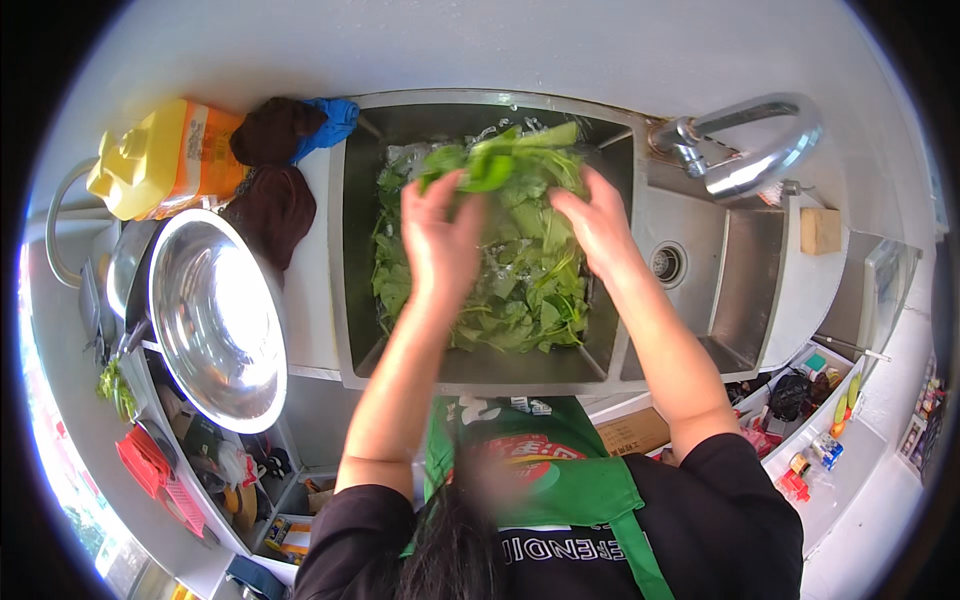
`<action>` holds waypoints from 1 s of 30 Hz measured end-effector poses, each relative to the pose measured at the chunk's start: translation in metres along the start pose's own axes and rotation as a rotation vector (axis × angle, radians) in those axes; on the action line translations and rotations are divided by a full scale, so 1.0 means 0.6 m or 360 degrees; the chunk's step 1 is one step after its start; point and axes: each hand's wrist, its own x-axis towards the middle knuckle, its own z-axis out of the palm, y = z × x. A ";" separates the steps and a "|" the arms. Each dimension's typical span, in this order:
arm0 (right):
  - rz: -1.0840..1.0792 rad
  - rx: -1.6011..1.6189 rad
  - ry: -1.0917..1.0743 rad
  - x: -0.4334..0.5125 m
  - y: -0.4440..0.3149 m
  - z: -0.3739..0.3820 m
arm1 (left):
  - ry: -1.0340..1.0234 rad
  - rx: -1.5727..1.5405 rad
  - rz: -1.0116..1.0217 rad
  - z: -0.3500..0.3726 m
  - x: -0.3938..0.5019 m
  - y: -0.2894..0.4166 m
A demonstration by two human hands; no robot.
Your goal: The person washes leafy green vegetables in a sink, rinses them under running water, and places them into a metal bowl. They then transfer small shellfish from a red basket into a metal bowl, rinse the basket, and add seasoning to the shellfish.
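A bunch of leafy greens is raised between my two hands above the left sink basin. My left hand, blurred by motion, grips the bunch on its left side; some fingertips are hidden behind leaves. On the other side, my right hand has thumb and fingers around the stems. Below them, more loose greens float in water that fills part of the basin. Splashes show along the basin's far side.
A chrome faucet arches over the right basin. Left of the sink stand a large steel bowl, dark cloths, a blue cloth and a yellow jug. A sponge-like block sits at right.
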 end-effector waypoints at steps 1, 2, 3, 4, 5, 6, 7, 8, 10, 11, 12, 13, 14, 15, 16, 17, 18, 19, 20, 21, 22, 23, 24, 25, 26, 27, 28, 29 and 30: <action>0.0177 -0.0293 -0.0066 0.018 0.006 -0.025 | -0.0091 0.0116 -0.0166 -0.026 0.011 -0.023; 0.0281 -0.0552 -0.0076 0.027 0.020 -0.045 | -0.0212 0.0312 -0.0376 -0.045 0.021 -0.051; 0.0421 -0.0816 -0.0029 0.042 0.034 -0.064 | -0.0381 0.0517 -0.0440 -0.062 0.027 -0.084; 0.0575 -0.0910 -0.0082 0.062 0.050 -0.076 | -0.0395 0.0650 -0.0504 -0.065 0.031 -0.120; 0.0577 -0.0964 0.0010 0.081 0.070 -0.080 | -0.0469 0.0819 -0.0700 -0.063 0.030 -0.158; 0.0614 -0.1020 0.0113 0.097 0.092 -0.078 | -0.0441 0.0873 -0.0629 -0.052 0.028 -0.195; 0.0651 -0.1073 0.0230 0.113 0.115 -0.071 | -0.0443 0.0935 -0.0617 -0.038 0.030 -0.230; 0.0798 -0.1093 0.0203 0.126 0.137 -0.061 | -0.0457 0.1004 -0.0640 -0.028 0.030 -0.262; 0.1102 -0.1151 0.0306 0.119 0.197 -0.008 | -0.0381 0.0937 -0.0905 0.037 0.008 -0.307; 0.1209 -0.1135 0.0323 0.113 0.218 0.017 | -0.0277 0.0833 -0.0946 0.069 -0.003 -0.319; 0.1198 -0.0779 0.0271 0.112 0.230 0.036 | -0.0226 0.0633 -0.1033 0.105 -0.013 -0.321; 0.1221 -0.0404 0.0182 0.105 0.235 0.057 | -0.0171 0.0447 -0.1111 0.134 -0.027 -0.313; 0.1260 -0.0029 0.0110 0.095 0.231 0.076 | -0.0205 0.0006 -0.1128 0.147 -0.037 -0.297; 0.1180 0.0210 0.0106 0.088 0.214 0.089 | -0.0250 -0.0426 -0.1175 0.153 -0.031 -0.272; 0.1130 0.0445 0.0107 0.078 0.188 0.097 | -0.0077 -0.0382 -0.1020 0.159 -0.031 -0.236; 0.1099 0.0680 0.0097 0.062 0.154 0.109 | 0.0047 -0.0304 -0.1037 0.156 -0.037 -0.191; 0.0919 0.0612 0.0127 0.041 0.113 0.112 | 0.0177 -0.0449 -0.0927 0.144 -0.042 -0.141; 0.0729 0.0552 0.0151 0.020 0.064 0.106 | 0.0291 -0.0583 -0.0836 0.131 -0.044 -0.085; 0.0566 0.0544 0.0091 0.000 0.013 0.105 | 0.0329 -0.0505 -0.0752 0.116 -0.044 -0.030; 0.0407 0.0537 0.0041 -0.023 -0.036 0.102 | 0.0422 -0.0425 -0.0541 0.098 -0.044 0.021; 0.0241 0.0636 -0.0095 -0.043 -0.084 0.103 | 0.0442 -0.0448 -0.0337 0.075 -0.041 0.067; 0.0067 0.0733 -0.0210 -0.061 -0.127 0.104 | 0.0487 -0.0461 -0.0034 0.055 -0.036 0.107; -0.0069 0.0714 -0.0277 -0.081 -0.164 0.107 | 0.0562 -0.0529 0.0115 0.040 -0.033 0.144; -0.0192 0.0688 -0.0321 -0.101 -0.198 0.108 | 0.0632 -0.0598 0.0265 0.028 -0.034 0.177; -0.0295 0.0697 -0.0333 -0.119 -0.224 0.112 | 0.0653 -0.0669 0.0304 0.017 -0.036 0.204; -0.0367 0.0701 -0.0330 -0.137 -0.246 0.117 | 0.0702 -0.0671 0.0423 0.005 -0.032 0.227; -0.0440 0.0577 -0.0261 -0.147 -0.265 0.123 | 0.0705 -0.0682 0.0515 -0.008 -0.029 0.244; -0.0561 0.0483 -0.0240 -0.157 -0.278 0.127 | 0.0716 -0.0650 0.0615 -0.018 -0.028 0.258; -0.0744 0.0458 -0.0285 -0.165 -0.287 0.134 | 0.0673 -0.0767 0.0632 -0.028 -0.022 0.268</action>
